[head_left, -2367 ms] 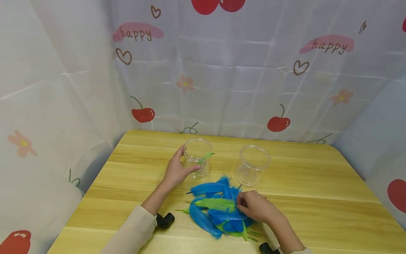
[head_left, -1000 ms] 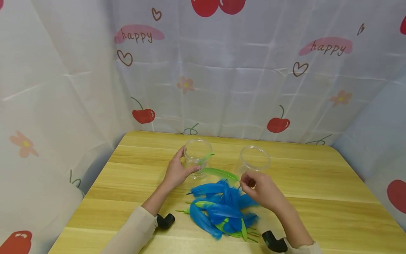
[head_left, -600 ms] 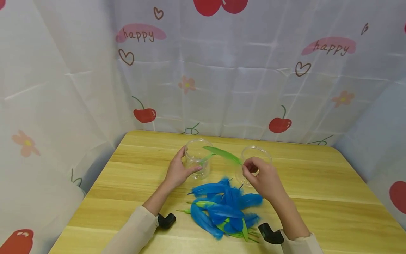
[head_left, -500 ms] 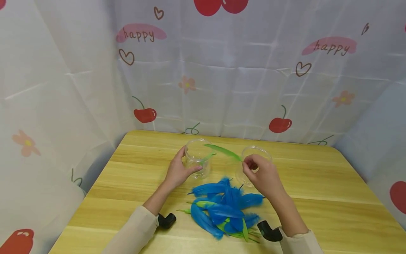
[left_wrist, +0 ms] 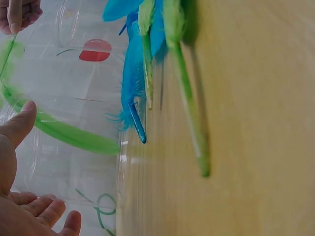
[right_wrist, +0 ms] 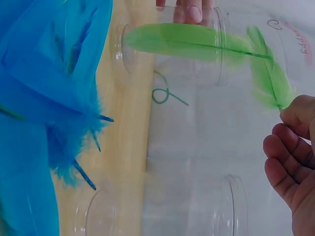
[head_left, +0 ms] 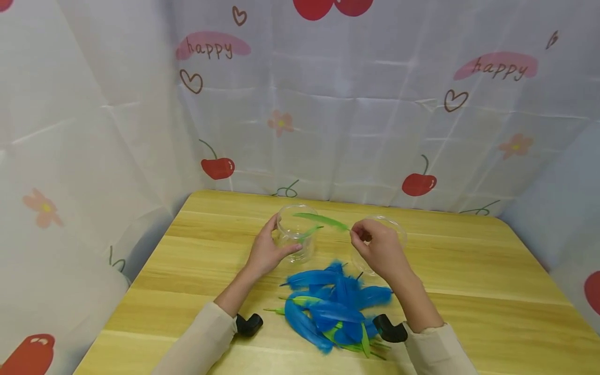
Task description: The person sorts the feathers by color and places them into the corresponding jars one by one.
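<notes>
A person sits at a light wooden table (head_left: 469, 291) walled on three sides by white cloth (head_left: 356, 120) printed with red cherries, pink flowers, hearts and the word "happy". The left hand (head_left: 267, 252) curls around the side of a clear plastic jar (head_left: 296, 238) standing upright near the middle of the table, thumb on the near wall and fingers around the far side. One green feather (head_left: 310, 232) already leans inside this jar, its tip poking past the rim. The right hand (head_left: 377, 250) pinches the quill end of a second green feather (head_left: 323, 220) between thumb and fingertips, holding it in the air so that it lies nearly level, its soft tip reaching over the mouth of the held jar. In the right wrist view, this feather (right_wrist: 268, 71) hangs from the fingertips (right_wrist: 298, 112) with the jar (right_wrist: 172, 49) just beyond it. A second clear jar (head_left: 396, 234) stands upright just to the right, partly hidden behind the right hand. In front of both jars, between the forearms, lies a loose heap of bright blue feathers (head_left: 333, 307) with a few green feathers (head_left: 363, 344) mixed in. Cream sleeves (head_left: 201, 344) cover both forearms, and a small black wrist camera (head_left: 248, 324) sits beneath each wrist.
</notes>
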Available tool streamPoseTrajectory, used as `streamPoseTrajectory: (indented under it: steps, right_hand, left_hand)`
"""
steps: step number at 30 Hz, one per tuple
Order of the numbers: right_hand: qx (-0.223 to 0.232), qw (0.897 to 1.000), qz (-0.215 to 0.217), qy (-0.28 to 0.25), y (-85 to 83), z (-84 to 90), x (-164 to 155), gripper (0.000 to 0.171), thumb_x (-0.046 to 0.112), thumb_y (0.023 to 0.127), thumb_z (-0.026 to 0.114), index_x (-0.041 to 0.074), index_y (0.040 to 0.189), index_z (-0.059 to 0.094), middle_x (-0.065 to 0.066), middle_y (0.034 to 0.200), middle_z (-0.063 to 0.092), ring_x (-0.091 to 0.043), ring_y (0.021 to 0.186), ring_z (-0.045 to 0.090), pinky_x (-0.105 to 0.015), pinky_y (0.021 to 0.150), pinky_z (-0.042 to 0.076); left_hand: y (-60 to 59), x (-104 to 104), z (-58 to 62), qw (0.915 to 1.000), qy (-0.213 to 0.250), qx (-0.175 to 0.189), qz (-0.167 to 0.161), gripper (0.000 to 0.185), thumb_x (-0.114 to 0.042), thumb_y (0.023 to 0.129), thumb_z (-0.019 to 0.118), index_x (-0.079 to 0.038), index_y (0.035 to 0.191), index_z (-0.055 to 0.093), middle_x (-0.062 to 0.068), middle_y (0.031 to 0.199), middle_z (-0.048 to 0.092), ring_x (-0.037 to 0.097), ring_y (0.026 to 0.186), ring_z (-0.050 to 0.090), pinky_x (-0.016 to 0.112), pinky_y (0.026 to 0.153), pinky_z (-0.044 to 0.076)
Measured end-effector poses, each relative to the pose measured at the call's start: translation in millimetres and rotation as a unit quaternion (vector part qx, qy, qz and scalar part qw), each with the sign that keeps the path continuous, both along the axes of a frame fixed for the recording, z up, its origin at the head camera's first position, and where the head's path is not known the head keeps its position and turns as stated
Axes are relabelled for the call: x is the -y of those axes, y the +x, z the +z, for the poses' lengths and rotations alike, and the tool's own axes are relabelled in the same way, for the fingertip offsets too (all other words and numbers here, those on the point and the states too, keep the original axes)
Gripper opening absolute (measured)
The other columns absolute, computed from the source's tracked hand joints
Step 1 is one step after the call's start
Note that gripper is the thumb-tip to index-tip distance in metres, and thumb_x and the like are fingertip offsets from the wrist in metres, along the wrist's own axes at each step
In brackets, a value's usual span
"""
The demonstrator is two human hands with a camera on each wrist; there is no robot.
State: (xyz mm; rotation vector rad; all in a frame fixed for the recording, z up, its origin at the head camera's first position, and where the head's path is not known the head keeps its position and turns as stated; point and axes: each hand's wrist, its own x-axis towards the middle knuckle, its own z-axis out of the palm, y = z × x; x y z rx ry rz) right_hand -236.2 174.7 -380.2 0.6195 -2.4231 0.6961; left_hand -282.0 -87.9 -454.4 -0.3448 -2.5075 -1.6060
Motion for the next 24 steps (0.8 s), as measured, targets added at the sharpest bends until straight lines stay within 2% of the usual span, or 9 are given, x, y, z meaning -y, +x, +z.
streamPoseTrajectory:
  steps: [9, 16, 24]
  right_hand:
    - [0.001, 1.000, 0.014, -0.008, -8.7, 4.5, 13, 0.009, -0.003, 0.084, 0.073, 0.003, 0.087, 0.068, -0.006, 0.078, 0.065, -0.019, 0.069, 0.062, -0.037, 0.066, 0.058]
    - [0.000, 0.999, 0.032, -0.016, -12.5, 5.4, 25, 0.008, -0.002, 0.084, 0.074, 0.002, 0.089, 0.069, -0.008, 0.081, 0.067, -0.022, 0.071, 0.063, -0.038, 0.068, 0.057]
    - [0.003, 0.999, 0.043, -0.024, -13.5, 3.9, 36, 0.010, -0.002, 0.084, 0.075, 0.002, 0.090, 0.069, -0.008, 0.083, 0.067, -0.021, 0.072, 0.064, -0.037, 0.069, 0.058]
  left_hand:
    - [0.2, 0, 0.8, 1.0000, -0.001, 0.002, 0.001, 0.097, -0.028, 0.077, 0.088, -0.008, 0.154, 0.033, 0.018, 0.144, 0.049, 0.034, 0.132, 0.045, 0.056, 0.106, 0.038]
    - [1.2, 0, 1.8, 0.9999, 0.003, -0.010, -0.003, 0.096, -0.029, 0.076, 0.088, -0.006, 0.152, 0.035, 0.019, 0.143, 0.050, 0.035, 0.133, 0.044, 0.059, 0.106, 0.035]
    - [1.2, 0, 2.0, 1.0000, 0.001, 0.000, 0.002, 0.098, -0.028, 0.076, 0.088, -0.005, 0.154, 0.032, 0.019, 0.147, 0.046, 0.035, 0.136, 0.041, 0.058, 0.109, 0.033]
